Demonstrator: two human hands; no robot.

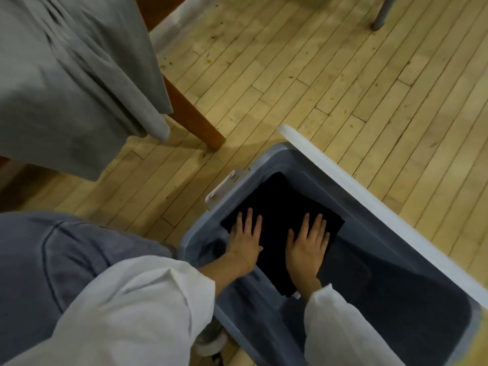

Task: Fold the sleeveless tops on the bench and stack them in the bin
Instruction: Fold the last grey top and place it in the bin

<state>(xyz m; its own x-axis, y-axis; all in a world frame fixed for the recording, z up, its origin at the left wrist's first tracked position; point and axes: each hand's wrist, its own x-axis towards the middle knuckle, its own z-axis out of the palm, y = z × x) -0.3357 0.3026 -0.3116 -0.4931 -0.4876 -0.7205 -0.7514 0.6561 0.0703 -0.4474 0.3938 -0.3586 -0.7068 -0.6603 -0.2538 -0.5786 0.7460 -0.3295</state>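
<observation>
A folded black top (280,207) lies flat inside the grey-blue plastic bin (266,326) on the floor, at the bin's left end. My left hand (247,237) presses on the top's left edge with straight, spread fingers. My right hand (310,244) lies flat on its right part, fingers also straight. A grey top (74,83) hangs over the edge of the wooden bench (195,112) at the upper left, blurred.
The bin's white lid (375,204) stands along its far side, with a white latch (223,188) at the left end. My knee in blue-grey trousers (66,260) is beside the bin. A metal chair leg (383,11) stands at the top right on the wood floor.
</observation>
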